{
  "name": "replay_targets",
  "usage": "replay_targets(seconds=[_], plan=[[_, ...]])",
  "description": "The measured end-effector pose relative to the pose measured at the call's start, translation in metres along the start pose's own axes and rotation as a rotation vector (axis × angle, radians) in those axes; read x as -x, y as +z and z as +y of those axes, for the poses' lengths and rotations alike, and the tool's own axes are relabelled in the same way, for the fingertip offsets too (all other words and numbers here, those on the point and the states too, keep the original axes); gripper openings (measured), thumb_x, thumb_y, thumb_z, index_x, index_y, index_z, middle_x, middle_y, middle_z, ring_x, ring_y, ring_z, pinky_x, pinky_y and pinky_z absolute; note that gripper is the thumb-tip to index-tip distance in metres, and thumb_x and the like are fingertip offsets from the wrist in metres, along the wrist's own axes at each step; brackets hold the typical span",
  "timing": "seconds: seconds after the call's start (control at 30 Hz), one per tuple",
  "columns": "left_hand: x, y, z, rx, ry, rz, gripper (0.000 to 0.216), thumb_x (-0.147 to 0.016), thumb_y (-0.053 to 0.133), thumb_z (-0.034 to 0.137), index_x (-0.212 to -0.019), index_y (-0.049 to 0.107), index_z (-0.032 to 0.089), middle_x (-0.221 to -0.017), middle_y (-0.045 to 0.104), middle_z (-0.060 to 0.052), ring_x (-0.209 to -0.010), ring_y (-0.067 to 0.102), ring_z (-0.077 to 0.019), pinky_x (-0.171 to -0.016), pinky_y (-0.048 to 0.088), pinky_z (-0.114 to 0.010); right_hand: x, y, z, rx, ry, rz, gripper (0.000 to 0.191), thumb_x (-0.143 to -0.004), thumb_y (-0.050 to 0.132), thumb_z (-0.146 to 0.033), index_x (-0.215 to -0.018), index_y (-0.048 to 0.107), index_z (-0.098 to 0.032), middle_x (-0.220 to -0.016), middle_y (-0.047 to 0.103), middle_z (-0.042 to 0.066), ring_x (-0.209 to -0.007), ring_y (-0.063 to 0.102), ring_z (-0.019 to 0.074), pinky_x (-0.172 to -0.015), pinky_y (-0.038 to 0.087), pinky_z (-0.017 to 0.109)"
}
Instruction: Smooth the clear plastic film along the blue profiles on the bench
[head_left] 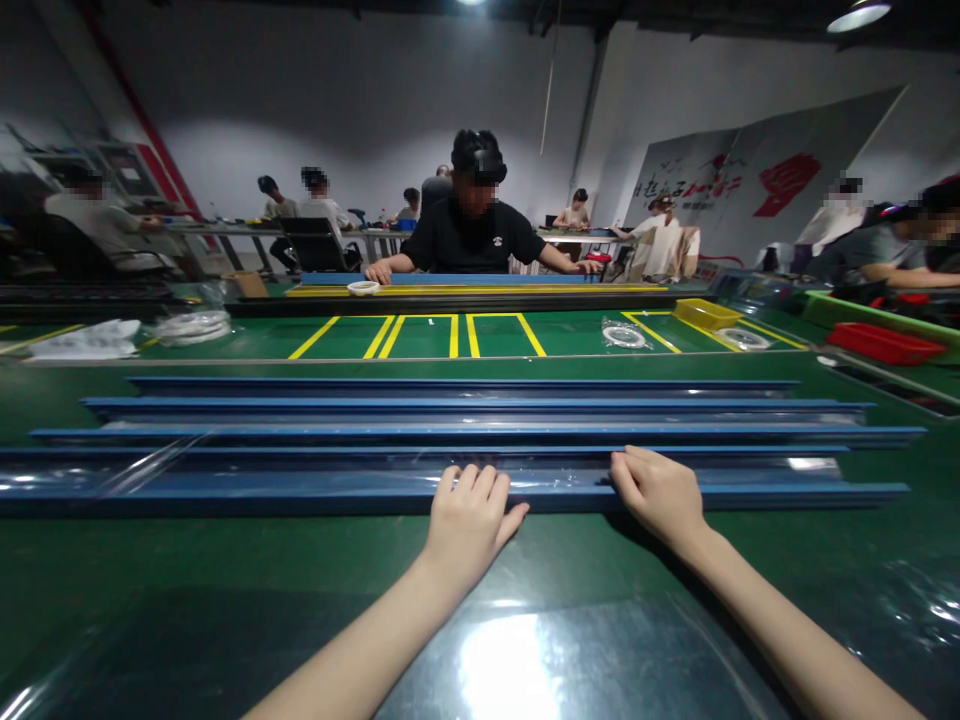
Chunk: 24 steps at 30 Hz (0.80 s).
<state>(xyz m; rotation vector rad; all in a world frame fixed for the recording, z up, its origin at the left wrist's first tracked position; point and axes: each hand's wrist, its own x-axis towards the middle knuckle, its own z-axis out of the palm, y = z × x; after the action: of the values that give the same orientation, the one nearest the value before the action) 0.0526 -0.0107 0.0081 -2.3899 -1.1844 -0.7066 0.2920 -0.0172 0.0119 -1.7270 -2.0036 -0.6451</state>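
Looking at the nearest blue channel [559,478], lying crosswise on the green table [225,550] and glinting with clear film [154,465]. Laying the left hand [469,510] over its front rim, bending the fingers loosely into the trough and sticking the thumb out sideways — not visibly gripping anything. Curling the right hand [664,495] into a loose fist at the channel, further along to the right; not being able to tell whether it is pinching any film. Seeing more blue channels [480,435] running parallel just behind. Farther out, finding yellow tape lines [454,336] marking the tabletop, with a yellow tray [705,314] and a red tray [885,343] standing toward the right. Across the table, facing a person in a black shirt [476,235], resting both hands near another blue strip [480,279] — well apart from the nearest channel.
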Motion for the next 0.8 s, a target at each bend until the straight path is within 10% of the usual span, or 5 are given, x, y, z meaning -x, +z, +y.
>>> replay_targets(seconds=[0.8], plan=[[-0.0018, -0.0014, 0.0007, -0.011, -0.019, -0.023, 0.025, -0.079, 0.047, 0.04, -0.072, 0.054, 0.017, -0.067, 0.056, -0.003, -0.064, 0.05, -0.0169, -0.062, 0.029, -0.031, 0.0021, 0.0016, -0.0003, 0.019, 0.012, -0.024, 0.045, -0.086, 0.03, -0.029, -0.048, 0.051, -0.017, -0.054, 0.055, 0.002, -0.053, 0.049, 0.0098, -0.049, 0.023, 0.023]])
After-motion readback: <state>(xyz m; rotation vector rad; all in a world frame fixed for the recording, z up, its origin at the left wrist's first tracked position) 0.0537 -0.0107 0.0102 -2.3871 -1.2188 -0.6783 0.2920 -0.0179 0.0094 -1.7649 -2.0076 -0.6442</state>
